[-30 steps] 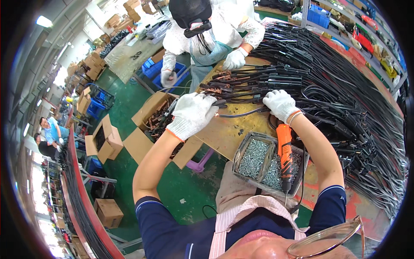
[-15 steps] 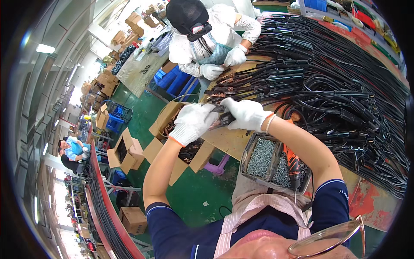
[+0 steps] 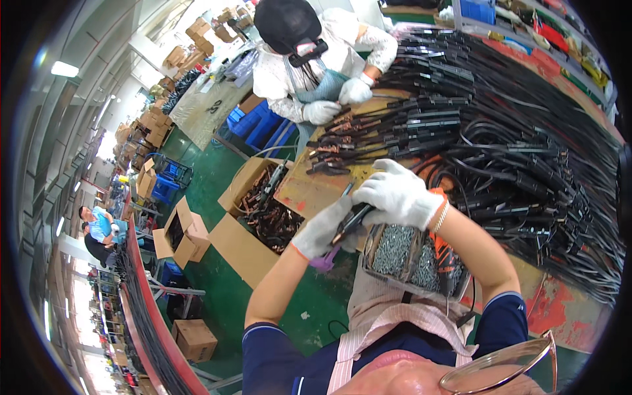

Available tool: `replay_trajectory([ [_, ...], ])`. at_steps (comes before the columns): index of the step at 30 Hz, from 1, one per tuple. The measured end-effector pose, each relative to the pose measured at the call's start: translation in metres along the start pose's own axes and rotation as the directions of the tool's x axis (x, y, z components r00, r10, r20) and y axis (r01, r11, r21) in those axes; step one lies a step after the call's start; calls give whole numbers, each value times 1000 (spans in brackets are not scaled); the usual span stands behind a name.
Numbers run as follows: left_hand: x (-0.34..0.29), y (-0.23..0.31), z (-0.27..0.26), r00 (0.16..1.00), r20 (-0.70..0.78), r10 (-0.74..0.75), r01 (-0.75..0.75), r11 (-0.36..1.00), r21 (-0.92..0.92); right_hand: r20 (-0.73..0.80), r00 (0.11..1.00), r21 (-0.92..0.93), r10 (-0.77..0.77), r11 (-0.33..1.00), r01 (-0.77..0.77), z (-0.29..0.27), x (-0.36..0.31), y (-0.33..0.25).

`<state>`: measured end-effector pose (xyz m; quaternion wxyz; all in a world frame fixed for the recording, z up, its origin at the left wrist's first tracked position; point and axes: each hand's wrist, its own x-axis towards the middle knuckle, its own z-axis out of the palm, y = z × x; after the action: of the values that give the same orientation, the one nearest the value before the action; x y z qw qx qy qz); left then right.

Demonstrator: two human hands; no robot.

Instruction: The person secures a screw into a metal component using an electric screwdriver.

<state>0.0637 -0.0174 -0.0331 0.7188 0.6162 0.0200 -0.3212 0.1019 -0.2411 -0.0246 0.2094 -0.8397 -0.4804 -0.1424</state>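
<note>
Both of my hands wear white knit gloves and hold one black electrode holder (image 3: 353, 222) over the table's near edge. My left hand (image 3: 324, 230) is closed around its lower end, where a coppery tip shows. My right hand (image 3: 397, 195) is closed on its upper part, and the fingers hide some of it. Just below my right hand, a divided bin of silver screws (image 3: 393, 252) sits against my apron. An orange and black power screwdriver (image 3: 447, 263) lies across the bin. Beyond my hands, black holders with copper ends (image 3: 332, 148) lie in a row.
Across the table, a co-worker in white gloves (image 3: 321, 112) handles copper-ended pieces. Bundled black cables (image 3: 526, 112) cover the right side. An open carton of copper parts (image 3: 270, 214) stands left of the table. Another carton (image 3: 183, 232) and blue crates (image 3: 260, 128) are on the green floor.
Both hands have come back toward my body with the electrode holder, away from the row of copper ends. The holder has turned more upright, and the carton of copper parts is now less covered.
</note>
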Motion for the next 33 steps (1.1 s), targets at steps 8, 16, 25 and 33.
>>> replay_trajectory([
  [8,-1,-26,49,996,-84,27,-51,955,-293,222,536,975,814,-193,-110,25,-70,-33],
  [16,16,-56,88,800,-84,594,-542,776,323,278,528,688,802,-550,473,6,-26,-12],
  [25,18,-27,95,511,-33,859,-637,404,656,94,487,856,868,-320,405,0,-19,-11],
  [33,35,-39,95,442,3,897,-725,356,590,46,652,758,756,-452,470,24,-33,19],
])
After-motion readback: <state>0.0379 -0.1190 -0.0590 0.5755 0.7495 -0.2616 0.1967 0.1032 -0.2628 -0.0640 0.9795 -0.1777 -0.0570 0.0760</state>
